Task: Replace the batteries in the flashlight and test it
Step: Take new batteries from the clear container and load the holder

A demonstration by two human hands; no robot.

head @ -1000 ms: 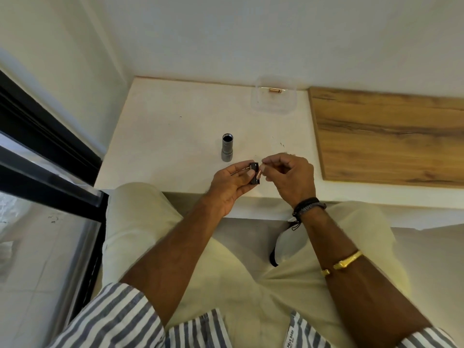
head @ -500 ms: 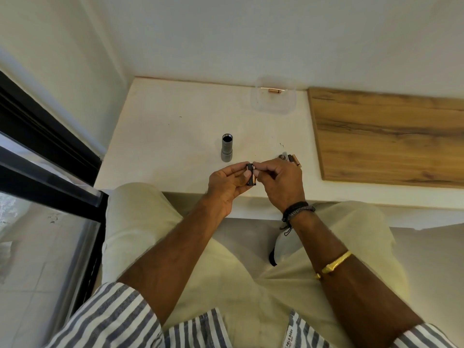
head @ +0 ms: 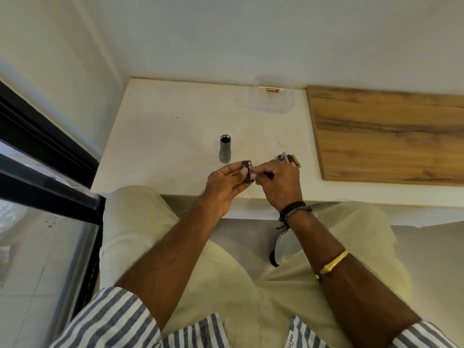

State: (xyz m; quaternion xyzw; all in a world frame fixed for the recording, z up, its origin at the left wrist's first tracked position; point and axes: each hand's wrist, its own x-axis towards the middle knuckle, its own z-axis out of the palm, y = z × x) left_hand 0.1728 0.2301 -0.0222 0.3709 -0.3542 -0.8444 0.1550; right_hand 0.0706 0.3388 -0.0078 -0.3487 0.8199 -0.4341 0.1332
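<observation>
Two hands, the left hand and right hand, pinch the small battery holder in their fingers above the bench's front edge, and a slip could drop it onto the floor.

Shirt tag: a small white label on the striped shirt hem is showing dark capital letters, cut off and too blurred to read with certainty.
Batteries on the table: the wrappers are showing faint print, too small to read.
Elsewhere: no readable text is showing.
</observation>
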